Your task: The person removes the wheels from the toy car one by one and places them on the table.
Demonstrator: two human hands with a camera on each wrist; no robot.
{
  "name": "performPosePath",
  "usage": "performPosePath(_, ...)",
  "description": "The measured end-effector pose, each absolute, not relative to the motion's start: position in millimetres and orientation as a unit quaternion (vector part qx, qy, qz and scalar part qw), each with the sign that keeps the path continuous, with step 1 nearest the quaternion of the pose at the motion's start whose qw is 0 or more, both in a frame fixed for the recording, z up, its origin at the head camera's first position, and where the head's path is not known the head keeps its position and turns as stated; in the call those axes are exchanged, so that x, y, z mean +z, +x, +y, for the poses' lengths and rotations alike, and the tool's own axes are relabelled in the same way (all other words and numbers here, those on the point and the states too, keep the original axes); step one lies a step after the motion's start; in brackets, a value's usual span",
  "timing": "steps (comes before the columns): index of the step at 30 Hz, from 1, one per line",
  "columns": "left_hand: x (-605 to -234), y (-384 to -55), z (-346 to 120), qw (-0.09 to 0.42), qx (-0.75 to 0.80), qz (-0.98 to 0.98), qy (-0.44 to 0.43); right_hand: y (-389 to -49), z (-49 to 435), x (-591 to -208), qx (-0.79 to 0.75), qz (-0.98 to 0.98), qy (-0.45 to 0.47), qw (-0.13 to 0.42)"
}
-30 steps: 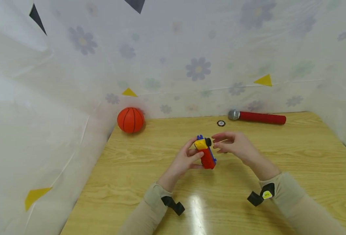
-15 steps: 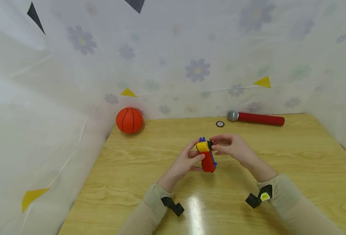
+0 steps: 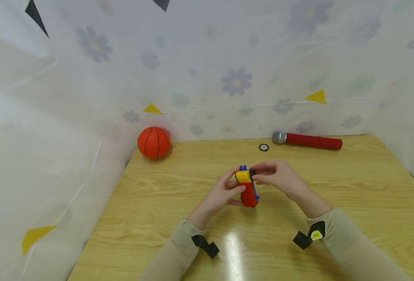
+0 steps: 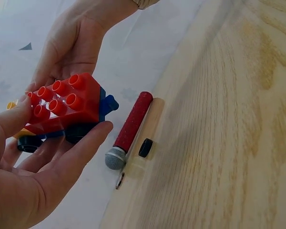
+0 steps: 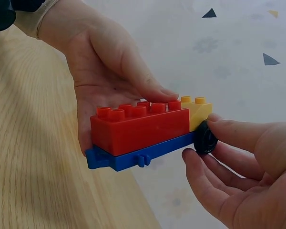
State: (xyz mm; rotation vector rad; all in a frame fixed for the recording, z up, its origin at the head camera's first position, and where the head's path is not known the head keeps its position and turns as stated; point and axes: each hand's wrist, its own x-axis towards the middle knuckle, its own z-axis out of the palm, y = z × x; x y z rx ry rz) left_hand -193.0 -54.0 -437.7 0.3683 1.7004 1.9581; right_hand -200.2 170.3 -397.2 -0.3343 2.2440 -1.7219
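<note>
A toy brick car (image 3: 249,195) with a blue base, a red studded block and a yellow block is held up off the table by my left hand (image 3: 221,190). The thumb lies on top and the other fingers support its far side. At the yellow end, my right hand (image 3: 281,177) pinches a black wheel (image 5: 206,138) against the base's side. Toward the other end of that side, a bare blue axle peg (image 5: 143,160) sticks out. Two black wheels, including one wheel (image 4: 79,132), show on the opposite side in the left wrist view.
A loose black wheel (image 4: 145,147) lies on the wooden table (image 3: 150,218). Toward the back are an orange toy basketball (image 3: 154,143), a round black-and-white chip (image 3: 264,147) and a red microphone (image 3: 312,141). Flower-patterned sheeting (image 3: 200,70) stands behind the table.
My right hand has moved left to the car, its fingertips coming from apart to pinching the wheel at the yellow end. The car has shifted slightly toward me in the head view.
</note>
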Motion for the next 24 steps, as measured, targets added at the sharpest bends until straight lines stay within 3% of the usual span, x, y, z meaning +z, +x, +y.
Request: performPosePath(24,-442.5,-196.5,-54.5,0.270,0.709,0.638,0.131,-205.5,168.8,-402.2,-0.554,0.814,-0.094,0.148)
